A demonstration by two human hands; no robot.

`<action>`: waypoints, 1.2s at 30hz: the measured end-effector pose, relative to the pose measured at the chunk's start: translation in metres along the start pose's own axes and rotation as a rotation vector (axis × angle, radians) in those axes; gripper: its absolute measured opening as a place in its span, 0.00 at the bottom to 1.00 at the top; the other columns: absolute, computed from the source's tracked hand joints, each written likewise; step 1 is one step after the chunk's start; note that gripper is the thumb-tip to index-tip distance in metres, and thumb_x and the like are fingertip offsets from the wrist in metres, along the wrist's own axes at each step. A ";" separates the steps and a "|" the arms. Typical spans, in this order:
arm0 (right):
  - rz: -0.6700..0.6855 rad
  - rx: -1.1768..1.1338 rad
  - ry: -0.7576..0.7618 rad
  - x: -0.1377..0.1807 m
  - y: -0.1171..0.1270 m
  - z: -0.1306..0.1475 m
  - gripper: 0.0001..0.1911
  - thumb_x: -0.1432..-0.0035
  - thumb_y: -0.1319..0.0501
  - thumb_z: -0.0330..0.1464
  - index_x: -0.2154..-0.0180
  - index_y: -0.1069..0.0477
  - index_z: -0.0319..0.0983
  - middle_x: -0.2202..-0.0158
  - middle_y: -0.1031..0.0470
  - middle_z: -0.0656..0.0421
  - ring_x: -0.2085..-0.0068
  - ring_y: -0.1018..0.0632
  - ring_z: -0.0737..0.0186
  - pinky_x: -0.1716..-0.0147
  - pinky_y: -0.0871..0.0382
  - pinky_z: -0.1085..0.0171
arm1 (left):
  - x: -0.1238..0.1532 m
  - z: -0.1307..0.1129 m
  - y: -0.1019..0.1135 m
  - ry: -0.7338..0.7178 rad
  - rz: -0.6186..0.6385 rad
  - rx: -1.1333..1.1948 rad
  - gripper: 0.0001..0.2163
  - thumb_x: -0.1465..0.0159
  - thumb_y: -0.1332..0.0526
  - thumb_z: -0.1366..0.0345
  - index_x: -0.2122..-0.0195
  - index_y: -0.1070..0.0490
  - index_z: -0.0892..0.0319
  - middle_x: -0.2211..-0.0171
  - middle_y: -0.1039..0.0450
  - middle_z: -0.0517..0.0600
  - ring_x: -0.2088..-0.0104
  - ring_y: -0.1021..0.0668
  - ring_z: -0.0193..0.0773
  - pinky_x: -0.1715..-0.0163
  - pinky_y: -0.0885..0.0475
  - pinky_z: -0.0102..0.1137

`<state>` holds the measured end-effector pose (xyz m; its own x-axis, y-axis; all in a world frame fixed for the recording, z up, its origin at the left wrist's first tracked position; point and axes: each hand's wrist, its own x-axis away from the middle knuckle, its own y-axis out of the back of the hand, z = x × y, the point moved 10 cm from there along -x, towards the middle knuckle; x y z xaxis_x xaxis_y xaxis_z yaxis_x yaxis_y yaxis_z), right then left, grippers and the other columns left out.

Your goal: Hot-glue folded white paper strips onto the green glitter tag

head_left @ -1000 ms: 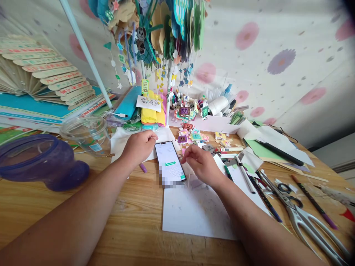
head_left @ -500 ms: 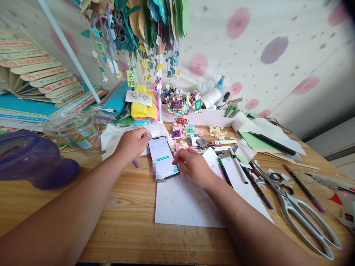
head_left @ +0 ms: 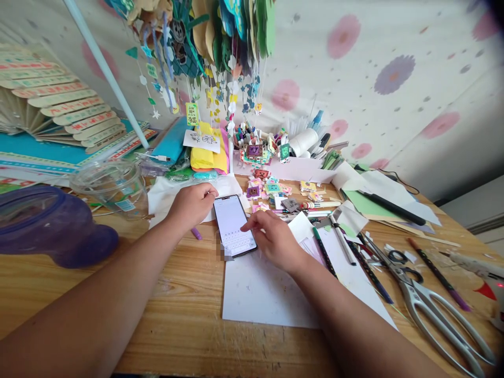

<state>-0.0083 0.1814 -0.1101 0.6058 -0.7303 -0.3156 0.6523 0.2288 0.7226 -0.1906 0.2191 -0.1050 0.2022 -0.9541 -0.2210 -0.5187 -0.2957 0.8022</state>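
A smartphone [head_left: 232, 220] with a lit screen and an on-screen keyboard lies on the desk, its lower right edge by a large white sheet of paper [head_left: 268, 299]. My right hand [head_left: 271, 236] is over the phone's right side. Its index finger points at the screen just above the keyboard, and the other fingers are curled with nothing in them; whether the fingertip touches the glass I cannot tell. Beside the phone's top left corner rests my left hand [head_left: 195, 203], fingers curled in and no object visible in it. A small purple stick [head_left: 196, 233] lies under the left wrist.
Large scissors [head_left: 421, 302], pens [head_left: 342, 239] and a glue gun [head_left: 476, 265] lie on the right. Small colourful paper pieces [head_left: 271, 188] lie behind the phone. A purple container [head_left: 59, 226] and a clear plastic tub [head_left: 118, 189] stand left. Paper decorations [head_left: 232, 42] hang above.
The phone screen differs: the green button is gone and a mostly blank page shows above the keyboard. My right index finger has shifted slightly up the screen. The view has moved a little.
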 end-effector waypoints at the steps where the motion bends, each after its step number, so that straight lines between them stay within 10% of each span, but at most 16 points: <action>1: -0.021 0.005 -0.020 0.000 0.004 -0.006 0.14 0.47 0.48 0.19 0.64 0.31 0.39 0.64 0.23 0.56 0.60 0.27 0.58 0.60 0.33 0.61 | 0.000 0.000 0.000 0.004 0.001 0.003 0.12 0.42 0.48 0.60 0.70 0.26 0.55 0.76 0.27 0.47 0.72 0.25 0.41 0.74 0.34 0.31; 20: -0.033 -0.026 -0.008 0.002 0.010 -0.002 0.13 0.49 0.47 0.18 0.71 0.30 0.39 0.70 0.25 0.58 0.66 0.26 0.60 0.64 0.34 0.63 | -0.004 0.006 0.006 0.018 -0.018 -0.018 0.12 0.43 0.48 0.62 0.69 0.25 0.56 0.74 0.23 0.48 0.70 0.23 0.42 0.71 0.34 0.31; 36: 0.081 0.075 -0.034 -0.069 -0.015 -0.011 0.14 0.47 0.46 0.21 0.60 0.33 0.40 0.58 0.22 0.56 0.56 0.26 0.58 0.56 0.34 0.59 | -0.004 0.004 0.021 -0.011 -0.095 -0.002 0.13 0.39 0.48 0.62 0.66 0.24 0.55 0.62 0.19 0.51 0.59 0.21 0.47 0.61 0.31 0.35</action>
<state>-0.0548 0.2349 -0.1057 0.6386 -0.7332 -0.2338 0.5648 0.2401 0.7895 -0.2058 0.2166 -0.0901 0.2414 -0.9221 -0.3025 -0.4957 -0.3851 0.7785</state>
